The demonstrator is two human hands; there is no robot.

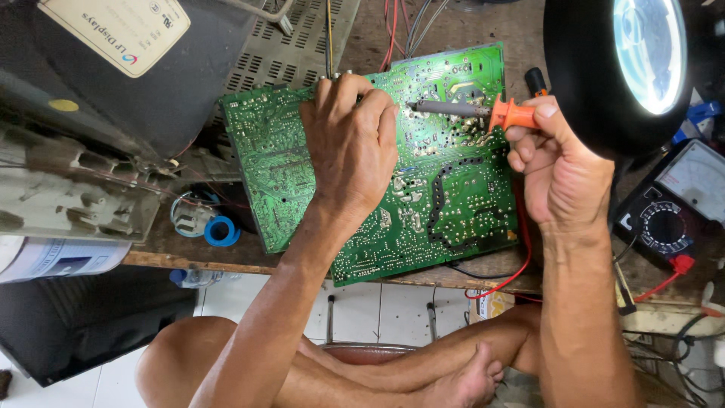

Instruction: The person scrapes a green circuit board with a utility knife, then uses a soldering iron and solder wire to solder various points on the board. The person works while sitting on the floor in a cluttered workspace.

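A: Where do we have the green circuit board [445, 204]?

B: Solder side up on the wooden workbench [189, 253], beside the analogue multimeter [672, 215]. Our left hand [351, 147] lies on it, fingers curled over its far edge. Our right hand [559, 170] pinches the orange soldering iron [483, 112], tip on the board.

A: Handling?

B: We judge it stiff, light and fragile; we grip bare edges only

I'm at my electronics repair bench, def a workshop: opened CRT set [113, 68], bare green circuit board [445, 196], analog multimeter [680, 204], magnifier lamp [619, 68], loose wires [400, 26] everywhere on worn wood.
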